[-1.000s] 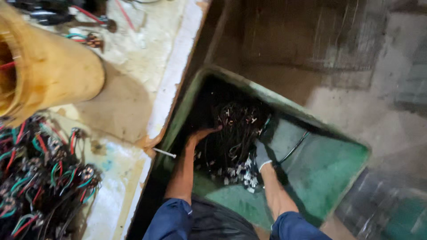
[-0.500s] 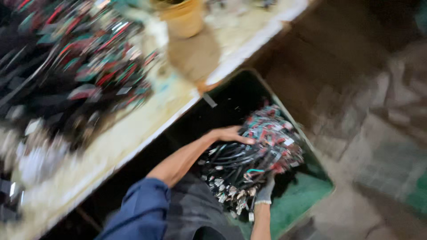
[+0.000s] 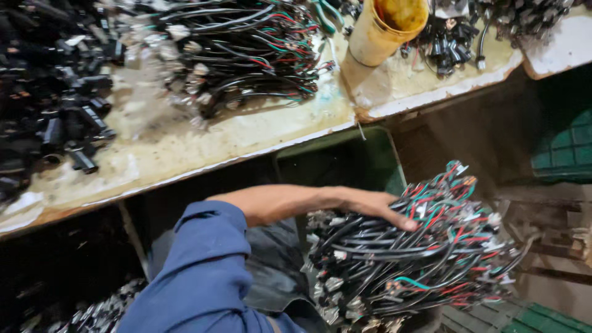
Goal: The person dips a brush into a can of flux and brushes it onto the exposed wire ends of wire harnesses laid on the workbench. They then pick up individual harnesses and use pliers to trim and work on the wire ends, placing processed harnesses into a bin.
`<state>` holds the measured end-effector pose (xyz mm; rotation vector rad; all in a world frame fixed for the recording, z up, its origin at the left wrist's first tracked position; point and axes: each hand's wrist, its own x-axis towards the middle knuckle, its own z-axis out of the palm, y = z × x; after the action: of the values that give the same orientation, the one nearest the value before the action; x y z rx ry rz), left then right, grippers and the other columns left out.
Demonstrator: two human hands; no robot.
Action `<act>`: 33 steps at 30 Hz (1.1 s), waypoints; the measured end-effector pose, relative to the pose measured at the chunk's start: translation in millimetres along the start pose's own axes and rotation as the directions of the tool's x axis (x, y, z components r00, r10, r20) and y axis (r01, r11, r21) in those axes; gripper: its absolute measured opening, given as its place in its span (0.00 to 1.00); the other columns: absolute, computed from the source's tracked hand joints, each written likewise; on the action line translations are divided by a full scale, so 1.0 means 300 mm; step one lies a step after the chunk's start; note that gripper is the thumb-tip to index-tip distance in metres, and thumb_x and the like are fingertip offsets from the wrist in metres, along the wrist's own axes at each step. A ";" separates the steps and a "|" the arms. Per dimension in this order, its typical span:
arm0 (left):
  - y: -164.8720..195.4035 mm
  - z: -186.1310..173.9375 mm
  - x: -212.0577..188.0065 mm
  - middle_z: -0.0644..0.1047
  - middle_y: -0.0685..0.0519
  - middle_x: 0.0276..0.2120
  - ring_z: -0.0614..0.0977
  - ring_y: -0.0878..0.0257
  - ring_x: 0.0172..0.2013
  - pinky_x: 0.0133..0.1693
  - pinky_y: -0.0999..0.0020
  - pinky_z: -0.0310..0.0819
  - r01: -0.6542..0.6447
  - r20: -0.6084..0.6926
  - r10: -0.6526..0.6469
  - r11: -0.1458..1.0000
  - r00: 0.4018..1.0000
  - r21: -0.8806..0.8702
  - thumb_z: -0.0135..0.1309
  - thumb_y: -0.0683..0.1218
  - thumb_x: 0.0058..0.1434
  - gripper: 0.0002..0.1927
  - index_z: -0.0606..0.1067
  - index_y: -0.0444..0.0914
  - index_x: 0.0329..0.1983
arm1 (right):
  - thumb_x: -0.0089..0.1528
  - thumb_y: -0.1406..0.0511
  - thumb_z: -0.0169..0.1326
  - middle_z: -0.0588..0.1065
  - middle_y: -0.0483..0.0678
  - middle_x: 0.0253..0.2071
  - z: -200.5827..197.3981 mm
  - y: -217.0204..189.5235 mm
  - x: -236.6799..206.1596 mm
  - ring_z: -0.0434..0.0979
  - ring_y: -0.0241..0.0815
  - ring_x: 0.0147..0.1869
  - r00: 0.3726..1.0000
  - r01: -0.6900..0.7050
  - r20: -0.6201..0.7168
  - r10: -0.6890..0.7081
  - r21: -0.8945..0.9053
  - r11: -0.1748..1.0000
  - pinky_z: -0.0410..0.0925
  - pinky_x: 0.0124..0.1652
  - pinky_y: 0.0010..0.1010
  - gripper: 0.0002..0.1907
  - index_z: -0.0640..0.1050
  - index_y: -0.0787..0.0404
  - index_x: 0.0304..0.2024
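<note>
Thick bundle of black, red and green wires with white connectors [image 3: 413, 259] held above green plastic bin [image 3: 345, 157], left hand [image 3: 370, 203] flat on top, fingers spread open, right hand hidden, grip cannot be told, stained pale surface [image 3: 185, 148] beyond, yellow cup [image 3: 388, 28].

The person wears a blue long sleeve [image 3: 203, 271], pushed up above the elbow, its cuff bunched into a thick rolled edge; the cloth is plain, matte, with soft folds along the upper arm; below it the forearm is bare to the left hand [image 3: 370, 203], which is bare too, no glove, ring or watch showing; dark grey trousers [image 3: 271, 271] show beneath the sleeve, creased.
</note>
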<state>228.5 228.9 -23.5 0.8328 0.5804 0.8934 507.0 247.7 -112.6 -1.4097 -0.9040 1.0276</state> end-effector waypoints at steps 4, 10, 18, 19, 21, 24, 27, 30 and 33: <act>0.238 0.018 -0.198 0.80 0.46 0.53 0.81 0.57 0.51 0.55 0.58 0.75 -0.080 -0.082 0.095 0.981 0.992 0.174 0.62 0.71 0.50 0.47 0.74 0.33 0.62 | 0.75 0.45 0.43 0.75 0.45 0.43 0.037 -0.071 -0.075 0.73 0.40 0.42 0.987 0.062 0.144 -0.074 0.084 0.995 0.67 0.41 0.33 0.24 0.76 0.57 0.52; 0.560 -0.142 -0.648 0.75 0.50 0.62 0.74 0.62 0.60 0.62 0.65 0.66 -0.100 -0.244 0.285 0.815 0.927 0.571 0.54 0.75 0.56 0.47 0.71 0.37 0.67 | 0.76 0.45 0.43 0.75 0.44 0.38 0.303 -0.207 -0.254 0.73 0.38 0.37 0.861 -0.114 0.509 -0.006 0.205 0.972 0.67 0.34 0.30 0.24 0.76 0.56 0.48; 0.699 -0.530 -1.104 0.80 0.53 0.59 0.80 0.64 0.53 0.57 0.66 0.70 0.384 -0.611 -0.133 0.873 0.780 0.300 0.53 0.75 0.52 0.44 0.77 0.42 0.62 | 0.69 0.46 0.43 0.79 0.46 0.47 1.043 -0.306 -0.895 0.79 0.45 0.48 0.273 -0.856 0.873 0.405 0.028 0.516 0.74 0.50 0.41 0.26 0.78 0.57 0.52; 0.730 -0.571 -1.123 0.80 0.52 0.59 0.80 0.63 0.53 0.57 0.66 0.70 0.422 -0.664 -0.148 0.864 0.733 0.275 0.54 0.75 0.51 0.44 0.77 0.42 0.62 | 0.68 0.45 0.43 0.79 0.48 0.47 1.100 -0.333 -0.930 0.79 0.47 0.48 0.216 -0.859 0.921 0.323 0.022 0.512 0.73 0.50 0.43 0.27 0.78 0.58 0.52; 0.741 -0.628 -1.150 0.80 0.51 0.58 0.81 0.61 0.52 0.57 0.63 0.72 0.495 -0.698 -0.255 0.854 0.670 0.163 0.54 0.75 0.49 0.45 0.77 0.43 0.61 | 0.67 0.43 0.43 0.79 0.49 0.48 1.154 -0.361 -0.997 0.79 0.49 0.50 0.165 -0.878 0.926 0.340 -0.019 0.478 0.72 0.52 0.45 0.30 0.77 0.59 0.53; 0.843 -0.746 -1.185 0.80 0.50 0.57 0.82 0.59 0.51 0.56 0.60 0.73 0.592 -0.682 -0.362 0.795 0.636 0.130 0.53 0.76 0.47 0.46 0.76 0.44 0.62 | 0.66 0.41 0.42 0.79 0.47 0.52 1.267 -0.351 -1.062 0.78 0.48 0.55 0.151 -0.902 0.897 0.416 -0.047 0.428 0.70 0.57 0.43 0.33 0.76 0.57 0.58; 0.930 -0.842 -1.212 0.81 0.50 0.55 0.82 0.60 0.49 0.54 0.61 0.73 0.645 -0.674 -0.371 0.736 0.638 0.205 0.51 0.78 0.49 0.48 0.76 0.43 0.63 | 0.65 0.40 0.41 0.78 0.44 0.55 1.393 -0.287 -1.114 0.76 0.46 0.58 0.121 -0.900 0.920 0.373 -0.057 0.432 0.69 0.59 0.43 0.35 0.75 0.55 0.62; 1.022 -0.865 -1.221 0.80 0.49 0.55 0.82 0.60 0.48 0.54 0.59 0.73 0.627 -0.677 -0.375 0.762 0.634 0.165 0.52 0.76 0.49 0.47 0.75 0.43 0.64 | 0.66 0.39 0.41 0.77 0.43 0.56 1.535 -0.236 -1.109 0.74 0.46 0.59 0.146 -0.910 0.932 0.331 -0.004 0.414 0.68 0.59 0.45 0.35 0.74 0.53 0.63; 1.061 -0.842 -1.221 0.80 0.49 0.55 0.81 0.59 0.48 0.53 0.58 0.73 0.594 -0.680 -0.358 0.792 0.640 0.142 0.53 0.74 0.50 0.45 0.74 0.43 0.64 | 0.68 0.42 0.41 0.77 0.44 0.56 1.608 -0.247 -1.072 0.75 0.45 0.59 0.164 -0.926 0.950 0.266 0.055 0.375 0.68 0.61 0.43 0.33 0.75 0.55 0.63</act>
<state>-285.6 127.7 134.2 0.6232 1.5306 0.5384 -52.1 111.1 -10.9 -0.4827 -0.3086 2.6542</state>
